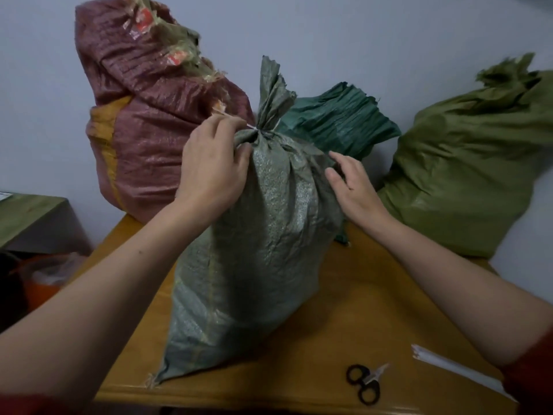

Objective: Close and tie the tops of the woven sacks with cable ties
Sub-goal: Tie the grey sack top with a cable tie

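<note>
Our left hand (214,163) is curled up against the neck of the grey-green sack (263,235). Its fingertips pinch the free end of a white cable tie (252,127) that rings the gathered top, and the thumb lies against the bunched fabric just below. Our right hand (353,187) holds nothing. Its fingers are loose and slightly apart, resting on the sack's right shoulder.

The sack stands upright on the near middle of the wooden table (314,339), leaning a little away from us. Its top is drawn into a tight neck, and the frill of spare cloth stands straight above the tie.

Behind it on the left stands a maroon sack (155,130) with a frayed, crumpled top, and we cannot tell whether that one is tied. A dark green sack (338,121) sits directly behind, touching our sack. An olive sack (466,163) slumps at the table's far right corner against the pale wall (359,34).

Near the front edge lie black-handled scissors (363,381). Just to their right is a bundle of spare ties (449,366), partly under our right forearm. Off the table to the left we see a box (30,217) and something orange (45,283), too blurred to name.
</note>
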